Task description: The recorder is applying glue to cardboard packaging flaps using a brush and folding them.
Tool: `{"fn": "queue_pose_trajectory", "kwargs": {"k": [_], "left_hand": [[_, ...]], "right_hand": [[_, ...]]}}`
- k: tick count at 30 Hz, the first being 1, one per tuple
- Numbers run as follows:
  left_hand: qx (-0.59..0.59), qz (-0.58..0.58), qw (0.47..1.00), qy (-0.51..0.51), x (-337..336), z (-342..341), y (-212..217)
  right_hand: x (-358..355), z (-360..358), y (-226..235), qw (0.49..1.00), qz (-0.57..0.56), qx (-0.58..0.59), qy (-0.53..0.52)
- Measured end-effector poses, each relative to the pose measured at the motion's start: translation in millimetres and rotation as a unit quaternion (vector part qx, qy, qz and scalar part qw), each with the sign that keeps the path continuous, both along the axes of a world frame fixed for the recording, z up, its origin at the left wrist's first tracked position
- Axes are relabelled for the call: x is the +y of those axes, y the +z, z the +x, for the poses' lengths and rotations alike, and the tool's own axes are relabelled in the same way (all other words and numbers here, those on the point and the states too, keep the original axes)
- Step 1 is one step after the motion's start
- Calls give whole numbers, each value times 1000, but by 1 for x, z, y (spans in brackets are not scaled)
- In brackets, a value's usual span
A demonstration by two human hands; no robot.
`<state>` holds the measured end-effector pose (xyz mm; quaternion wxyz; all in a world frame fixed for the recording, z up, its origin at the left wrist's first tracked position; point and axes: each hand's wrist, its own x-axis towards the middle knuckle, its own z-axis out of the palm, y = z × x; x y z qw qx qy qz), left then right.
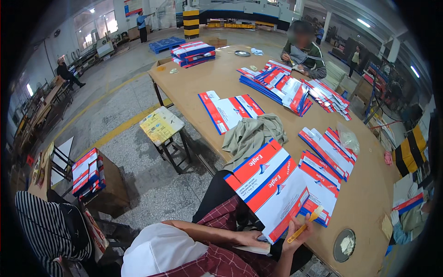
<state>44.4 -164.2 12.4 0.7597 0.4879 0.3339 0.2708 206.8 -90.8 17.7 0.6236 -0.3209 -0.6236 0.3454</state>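
Far left, one stack of cartons (86, 173) tops a brown box (108, 189); its count is hard to make out. Next, one stool (161, 123), with floor showing between it and the counter's (191, 92) left edge. One stack (193, 54) sits by the far corner, then one flat carton (228, 113), partly under one crumpled cloth (254, 134). Here's the left hand (249, 238) at the lower edge of the main carton (270, 184); fingers partly hidden, so I can't tell its grip. That carton slants over the counter's near edge, covering part of its neighbour. A fanned pile (281, 87) lies beyond, too overlapped to count. The right hand (300, 233) is closed around one yellow brush (304, 226). Two more flat cartons (323, 173) lie alongside; then one dish (339, 255) near the edge, brown counter top showing between, and one clear bag (348, 137) farther back.
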Motion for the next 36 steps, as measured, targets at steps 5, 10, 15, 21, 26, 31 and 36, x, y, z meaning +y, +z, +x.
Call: {"fn": "queue_pose_trajectory", "kwargs": {"k": [5, 10, 15, 21, 26, 31, 36], "left_hand": [[49, 15, 999, 12, -8, 1, -18], [1, 2, 999, 41, -9, 6, -15], [10, 119, 973, 196, -8, 12, -1], [32, 130, 934, 333, 38, 28, 10], [28, 108, 909, 401, 64, 33, 33], [9, 142, 899, 415, 64, 34, 28], [-48, 136, 901, 409, 64, 45, 27]], "right_hand": [[-6, 11, -12, 998, 34, 2, -52], [-17, 44, -26, 983, 66, -73, -155], [-67, 29, 8, 971, 52, -67, -222], [-99, -6, 32, 991, 69, -8, -118], [-88, -27, 31, 986, 126, -74, -83], [-74, -37, 23, 982, 31, -100, -154], [-65, -41, 35, 978, 10, -50, -201]]}}
